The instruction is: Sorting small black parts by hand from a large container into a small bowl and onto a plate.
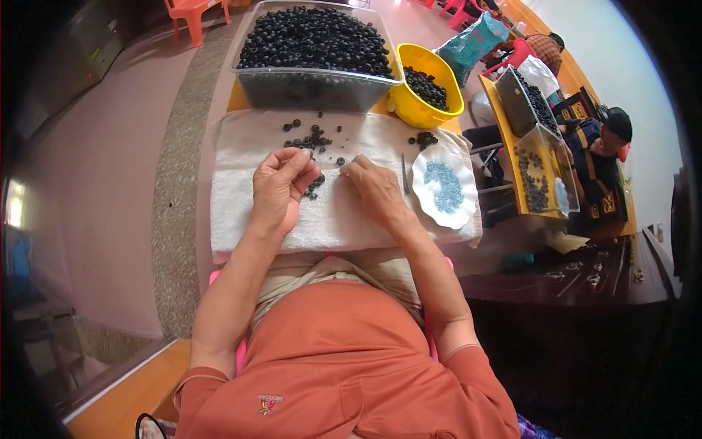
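Over a white cloth [234,201], my left hand [281,183] is closed in a pinch, with a small black bead at its fingertips, partly hidden by them. Loose black beads [311,139] lie just beyond and beside it. My right hand [374,189] rests low over the cloth, thumb and fingers drawn together; anything between them is too small to make out. One separate bead [341,161] sits right by those fingertips. To the right of this hand lie slim metal tweezers [405,174]. A white scalloped dish [459,215] beside them holds tiny pale-blue stones [444,186].
Behind the cloth stands a large clear bin [307,89] heaped with black beads. A yellow basin [447,80] of beads adjoins it, with a small bead cluster [424,139] in front. Rightward, another person [596,150] sits by a table with bead containers [537,172].
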The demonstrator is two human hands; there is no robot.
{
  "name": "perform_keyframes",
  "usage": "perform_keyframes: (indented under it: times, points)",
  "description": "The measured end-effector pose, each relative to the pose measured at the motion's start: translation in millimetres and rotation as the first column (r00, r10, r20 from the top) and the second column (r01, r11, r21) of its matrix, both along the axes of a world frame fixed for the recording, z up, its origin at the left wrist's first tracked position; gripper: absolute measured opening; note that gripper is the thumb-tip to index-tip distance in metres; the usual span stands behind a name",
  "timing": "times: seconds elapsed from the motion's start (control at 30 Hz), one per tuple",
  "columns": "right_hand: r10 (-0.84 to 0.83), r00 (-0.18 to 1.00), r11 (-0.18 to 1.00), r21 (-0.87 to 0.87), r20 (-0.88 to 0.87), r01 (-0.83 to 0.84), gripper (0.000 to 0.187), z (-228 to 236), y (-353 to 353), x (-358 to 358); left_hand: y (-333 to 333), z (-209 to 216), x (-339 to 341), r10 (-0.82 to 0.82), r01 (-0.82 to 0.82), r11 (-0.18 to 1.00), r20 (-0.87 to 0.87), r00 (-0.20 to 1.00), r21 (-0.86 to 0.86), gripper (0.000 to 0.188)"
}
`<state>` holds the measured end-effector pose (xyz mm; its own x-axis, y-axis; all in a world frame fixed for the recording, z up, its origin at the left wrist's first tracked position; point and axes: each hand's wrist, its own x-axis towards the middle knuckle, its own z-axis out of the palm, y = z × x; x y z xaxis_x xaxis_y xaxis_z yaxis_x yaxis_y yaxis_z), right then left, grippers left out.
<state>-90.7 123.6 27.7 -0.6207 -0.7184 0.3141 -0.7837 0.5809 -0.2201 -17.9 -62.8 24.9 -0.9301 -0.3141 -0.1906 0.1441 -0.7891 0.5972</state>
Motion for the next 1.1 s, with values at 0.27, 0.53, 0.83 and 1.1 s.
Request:
perform_keyframes:
  times: [0.27,0.53,0.83,1.1]
  points:
    - [0.07,0.984,0.997,0.003,0.161,-0.072,0.015,2,-31,29,-2,-8,-2,-0.038,0.038,0.999,-0.042,0.998,0.006,0.009]
    - [0.088,0.981,0.996,0.01,0.17,-0.091,0.017,0,-34,31,-2,-8,-2,-0.027,0.027,1.0,-0.025,0.999,0.004,0.009]
    - [0.06,0.98,0.998,-0.011,0.188,-0.059,0.011,-5,-31,33,-2,-7,-2,-0.033,0.033,0.999,-0.004,0.999,-0.007,0.009]
    - [0.174,0.798,0.833,-0.519,0.577,0.193,0.012,-19,5,25,3,-7,-2,-0.052,0.052,0.999,0.007,0.999,-0.014,0.007]
